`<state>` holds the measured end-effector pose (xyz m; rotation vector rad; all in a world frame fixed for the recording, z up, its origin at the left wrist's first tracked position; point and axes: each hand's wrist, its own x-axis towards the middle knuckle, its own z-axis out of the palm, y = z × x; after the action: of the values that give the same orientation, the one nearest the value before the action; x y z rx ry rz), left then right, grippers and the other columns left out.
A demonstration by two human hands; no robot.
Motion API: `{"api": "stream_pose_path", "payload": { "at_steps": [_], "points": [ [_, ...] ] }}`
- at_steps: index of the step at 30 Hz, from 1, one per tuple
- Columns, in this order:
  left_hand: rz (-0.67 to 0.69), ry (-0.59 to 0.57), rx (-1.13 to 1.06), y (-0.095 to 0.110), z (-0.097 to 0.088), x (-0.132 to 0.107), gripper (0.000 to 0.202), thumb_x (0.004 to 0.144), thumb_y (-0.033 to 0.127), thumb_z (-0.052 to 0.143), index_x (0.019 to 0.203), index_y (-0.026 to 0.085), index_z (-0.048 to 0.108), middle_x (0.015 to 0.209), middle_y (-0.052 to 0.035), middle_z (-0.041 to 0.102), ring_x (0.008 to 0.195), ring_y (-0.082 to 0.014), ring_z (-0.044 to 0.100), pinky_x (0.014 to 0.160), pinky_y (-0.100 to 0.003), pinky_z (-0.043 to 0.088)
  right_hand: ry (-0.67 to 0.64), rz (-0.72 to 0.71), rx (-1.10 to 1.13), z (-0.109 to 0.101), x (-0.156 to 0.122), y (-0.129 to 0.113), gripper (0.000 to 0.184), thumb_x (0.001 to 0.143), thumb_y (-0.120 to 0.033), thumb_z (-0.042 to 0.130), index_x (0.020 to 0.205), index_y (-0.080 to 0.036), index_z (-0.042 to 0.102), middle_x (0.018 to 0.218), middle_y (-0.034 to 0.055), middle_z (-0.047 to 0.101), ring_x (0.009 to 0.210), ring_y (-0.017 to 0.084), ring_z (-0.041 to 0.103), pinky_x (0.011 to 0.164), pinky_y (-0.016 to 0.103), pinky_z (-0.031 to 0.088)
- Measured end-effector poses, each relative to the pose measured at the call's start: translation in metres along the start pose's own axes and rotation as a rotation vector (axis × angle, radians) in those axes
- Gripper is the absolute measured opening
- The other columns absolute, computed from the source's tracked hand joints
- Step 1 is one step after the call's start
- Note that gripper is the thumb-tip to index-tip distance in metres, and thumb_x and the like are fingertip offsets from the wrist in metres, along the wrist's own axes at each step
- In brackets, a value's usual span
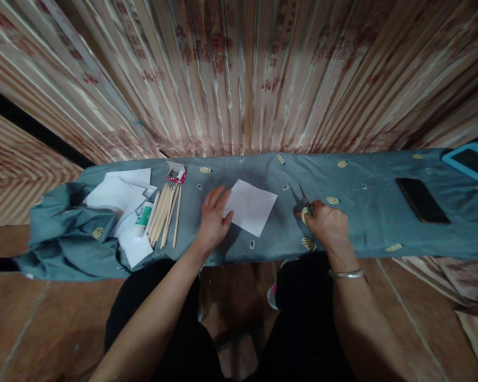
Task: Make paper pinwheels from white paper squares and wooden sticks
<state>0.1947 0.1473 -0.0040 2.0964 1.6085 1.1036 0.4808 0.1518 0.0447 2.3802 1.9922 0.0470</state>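
Observation:
A folded white paper square (251, 206) lies in the middle of a narrow bench covered with blue-grey cloth (366, 233). My left hand (214, 216) rests on the paper's left edge with fingers stretched out flat. My right hand (327, 224) lies to the right of the paper, closed round the handles of a pair of scissors (304, 201) whose blades point away along the cloth.
At the left lie several wooden sticks (165, 213), a glue tube (145, 218), white paper sheets (117, 197) and a small red-and-white box (176, 173). A dark phone (422, 200) and a blue-cased tablet (470, 161) sit at the right. A patterned curtain hangs behind.

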Motion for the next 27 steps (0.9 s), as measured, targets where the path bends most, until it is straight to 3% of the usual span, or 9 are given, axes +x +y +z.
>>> {"api": "stream_pose_path", "payload": {
  "at_steps": [2,4,8,17,20,22,24,27],
  "points": [
    [0.147,-0.166,0.091,0.007,0.003,-0.005,0.035,0.091,0.014,0.053,0.124,0.018,0.062,0.137,-0.0113,0.061,0.136,-0.0268,0.048,0.115,-0.049,0.038,-0.015,0.003,0.009,-0.001,0.002,-0.001,0.037,0.092,-0.04,0.054,0.11,-0.01,0.067,0.084,0.0203,0.074,0.087,0.035,0.072,0.073,0.039,0.049],
    [0.207,-0.293,0.149,0.015,0.009,-0.009,0.032,0.094,0.015,0.049,0.122,0.016,0.064,0.136,-0.012,0.062,0.137,-0.0271,0.047,0.115,-0.049,0.039,-0.033,0.002,0.013,-0.001,0.004,-0.002,0.038,0.091,-0.041,0.055,0.111,-0.011,0.067,0.086,0.02,0.074,0.088,0.035,0.072,0.074,0.039,0.049],
    [0.173,-0.45,0.248,0.025,0.019,-0.014,0.037,0.096,0.027,0.052,0.131,0.016,0.059,0.146,-0.0145,0.054,0.143,-0.0321,0.039,0.116,-0.056,0.033,-0.056,-0.045,0.009,0.004,0.003,-0.005,0.039,0.09,-0.04,0.059,0.116,-0.012,0.065,0.09,0.0182,0.075,0.091,0.035,0.072,0.075,0.039,0.049],
    [0.139,-0.477,0.276,0.026,0.018,-0.017,0.039,0.097,0.03,0.052,0.133,0.016,0.057,0.151,-0.0146,0.049,0.144,-0.0323,0.037,0.119,-0.054,0.028,-0.026,-0.073,-0.032,0.01,-0.002,0.001,0.028,0.09,-0.035,0.061,0.106,-0.015,0.073,0.088,0.0189,0.076,0.087,0.035,0.073,0.071,0.039,0.049],
    [0.143,-0.466,0.276,0.026,0.02,-0.016,0.038,0.096,0.03,0.052,0.132,0.016,0.058,0.149,-0.0144,0.05,0.143,-0.0321,0.038,0.118,-0.054,0.029,0.07,-0.072,0.028,0.013,0.0,0.002,0.029,0.09,-0.032,0.059,0.105,-0.013,0.075,0.09,0.0206,0.076,0.087,0.036,0.072,0.075,0.044,0.053],
    [0.137,-0.458,0.278,0.025,0.022,-0.017,0.037,0.096,0.03,0.053,0.13,0.017,0.059,0.148,-0.0142,0.051,0.143,-0.0322,0.038,0.118,-0.054,0.029,0.178,-0.168,0.152,0.016,-0.001,-0.007,0.031,0.093,-0.029,0.053,0.109,-0.012,0.073,0.099,0.021,0.075,0.092,0.034,0.071,0.08,0.045,0.055],
    [0.132,-0.452,0.278,0.025,0.024,-0.017,0.037,0.096,0.029,0.054,0.13,0.017,0.059,0.148,-0.0141,0.052,0.143,-0.0324,0.038,0.118,-0.054,0.028,0.262,-0.379,0.32,0.022,-0.005,-0.028,0.035,0.096,-0.024,0.044,0.115,-0.01,0.07,0.115,0.0199,0.073,0.106,0.031,0.068,0.094,0.044,0.053],
    [0.134,-0.46,0.272,0.024,0.025,-0.018,0.04,0.096,0.029,0.053,0.133,0.016,0.058,0.148,-0.0141,0.051,0.143,-0.0329,0.037,0.118,-0.054,0.027,0.218,-0.679,0.427,0.035,-0.014,-0.066,0.042,0.096,-0.015,0.036,0.126,-0.006,0.065,0.129,0.0189,0.067,0.123,0.028,0.06,0.107,0.042,0.048]
  ]
}}
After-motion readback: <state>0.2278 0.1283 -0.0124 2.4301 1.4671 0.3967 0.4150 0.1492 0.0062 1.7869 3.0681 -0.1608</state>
